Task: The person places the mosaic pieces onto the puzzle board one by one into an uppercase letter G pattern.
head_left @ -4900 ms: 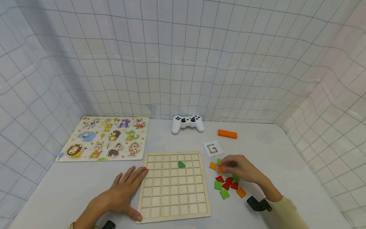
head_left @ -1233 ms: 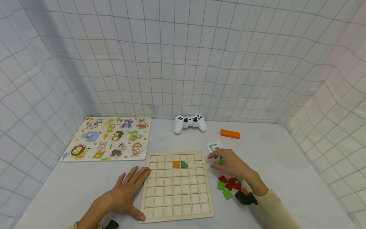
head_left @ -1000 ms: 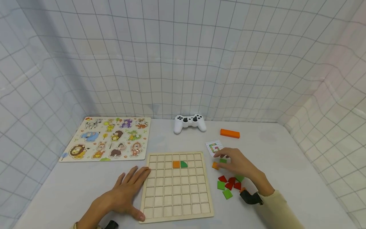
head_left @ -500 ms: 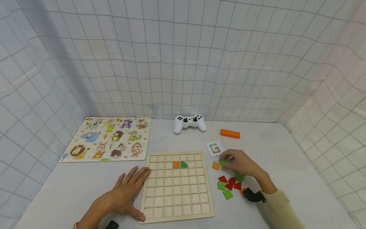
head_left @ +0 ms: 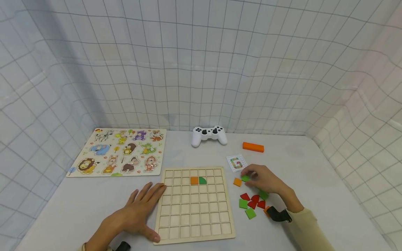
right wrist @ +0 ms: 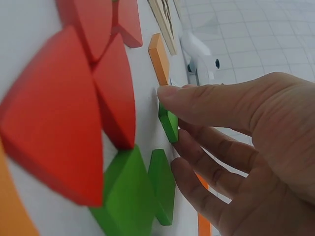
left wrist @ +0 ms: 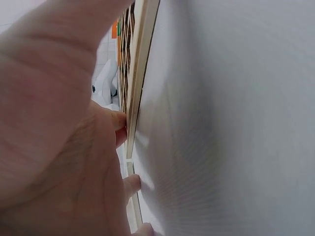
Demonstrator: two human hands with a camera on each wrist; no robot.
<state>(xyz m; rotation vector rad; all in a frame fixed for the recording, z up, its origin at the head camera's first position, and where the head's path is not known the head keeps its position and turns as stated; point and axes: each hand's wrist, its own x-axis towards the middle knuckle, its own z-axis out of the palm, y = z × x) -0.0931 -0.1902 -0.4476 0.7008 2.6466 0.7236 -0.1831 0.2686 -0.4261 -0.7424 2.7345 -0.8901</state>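
Observation:
A square wooden grid board (head_left: pixel 195 220) lies on the table, holding an orange square tile (head_left: pixel 194 180) and, directly right of it, a dark green quarter-circle tile (head_left: pixel 202 180). My left hand (head_left: pixel 138 211) lies spread along the board's left edge, thumb by its near corner and fingertips touching the rim. To the right of the board, my right hand (head_left: pixel 263 178) pinches a light green square tile (head_left: pixel 245 178) between thumb and fingers, low at the table. Beside it is a loose orange tile (head_left: pixel 237 182). The right wrist view shows the thumb across the green tile (right wrist: pixel 170 125).
Red tiles (head_left: pixel 252 204), green tiles (head_left: pixel 250 213) and another orange tile (head_left: pixel 267 211) lie near my right wrist. Behind them are a pattern card (head_left: pixel 237 162) and an orange bar (head_left: pixel 253 147). A white game controller (head_left: pixel 209 136) and an animal puzzle (head_left: pixel 116 151) stand further back.
An orange tile has gone from the loose pile onto the board beside the green quarter-circle. My right hand has come back from near the board and pinches a green tile. My left hand stays put.

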